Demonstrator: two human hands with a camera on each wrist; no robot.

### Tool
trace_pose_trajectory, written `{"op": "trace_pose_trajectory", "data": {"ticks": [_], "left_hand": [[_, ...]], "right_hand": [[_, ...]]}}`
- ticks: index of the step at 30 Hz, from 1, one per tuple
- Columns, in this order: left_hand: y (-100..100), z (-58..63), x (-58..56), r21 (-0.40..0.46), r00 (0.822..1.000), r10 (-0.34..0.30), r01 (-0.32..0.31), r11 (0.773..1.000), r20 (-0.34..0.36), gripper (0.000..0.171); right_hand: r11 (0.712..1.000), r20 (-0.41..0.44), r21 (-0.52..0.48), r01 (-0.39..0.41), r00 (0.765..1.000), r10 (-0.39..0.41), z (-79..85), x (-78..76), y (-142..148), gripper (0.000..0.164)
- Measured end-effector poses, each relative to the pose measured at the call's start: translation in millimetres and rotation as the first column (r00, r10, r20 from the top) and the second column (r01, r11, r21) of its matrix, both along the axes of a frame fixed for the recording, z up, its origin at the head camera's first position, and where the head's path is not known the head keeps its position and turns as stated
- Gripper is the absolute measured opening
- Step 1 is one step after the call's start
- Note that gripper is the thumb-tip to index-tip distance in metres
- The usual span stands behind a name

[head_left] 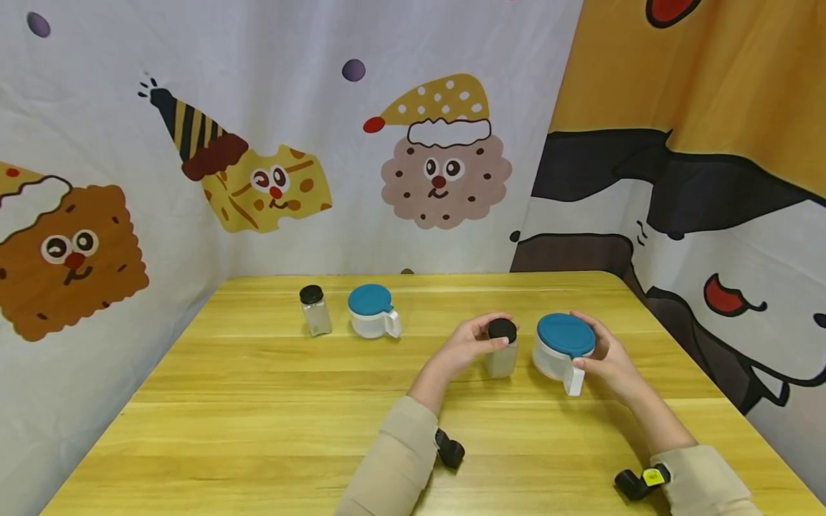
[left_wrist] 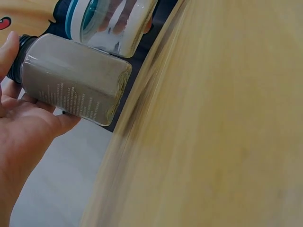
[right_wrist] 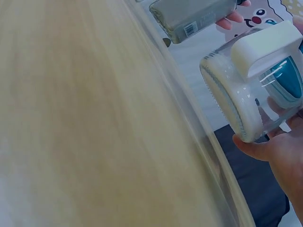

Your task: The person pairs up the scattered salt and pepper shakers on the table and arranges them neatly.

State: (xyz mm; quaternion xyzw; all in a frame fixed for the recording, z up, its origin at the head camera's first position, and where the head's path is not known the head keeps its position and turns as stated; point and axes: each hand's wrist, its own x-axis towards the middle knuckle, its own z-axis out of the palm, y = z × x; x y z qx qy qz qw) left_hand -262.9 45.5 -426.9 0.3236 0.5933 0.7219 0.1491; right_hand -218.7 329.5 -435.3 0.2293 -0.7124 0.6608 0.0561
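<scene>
Head view: left hand point(head_left: 466, 344) pinches black-capped jar point(head_left: 501, 362) near top, right hand point(head_left: 611, 364) grips blue-lidded pot point(head_left: 563, 342); both between the hands.

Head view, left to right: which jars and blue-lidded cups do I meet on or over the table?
Free-standing jar → free-standing cup → held jar, gripped by the left hand → held cup, gripped by the right hand.

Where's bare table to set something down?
Bare table lies between its left edge and the left sleeve, in front of the left jar and left pot. Crowded: at right, the left hand holds the right jar beside the right pot, which the right hand grips.
</scene>
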Motion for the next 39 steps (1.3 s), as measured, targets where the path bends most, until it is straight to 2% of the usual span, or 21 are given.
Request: {"op": "trace_pose_trajectory", "data": {"ticks": [5, 16, 32, 39], "left_hand": [[0.6, -1.0, -1.4, 0.010, 0.999, -0.041, 0.041, 0.999, -0.003, 0.041], [1.9, -6.2, -6.4, 0.012, 0.997, -0.083, 0.083, 0.996, 0.007, 0.040], [3.0, -8.7, -6.5, -0.009, 0.995, -0.085, 0.086, 0.996, 0.044, 0.042], [3.6, -10.3, -7.0, -0.016, 0.995, -0.095, 0.096, 0.995, 0.034, 0.042]], "right_hand": [[1.000, 0.002, 0.002, 0.000, 1.000, 0.000, -2.0, -0.2, 1.2, 0.076], [0.999, -0.004, 0.036, -0.016, 1.000, 0.016, -6.3, -2.0, 1.9, 0.078], [0.997, -0.012, 0.065, -0.041, 0.999, 0.042, -13.0, -4.9, 2.1, 0.078], [0.996, -0.006, 0.066, -0.054, 0.999, 0.054, -14.4, -4.8, 1.7, 0.077]]}}
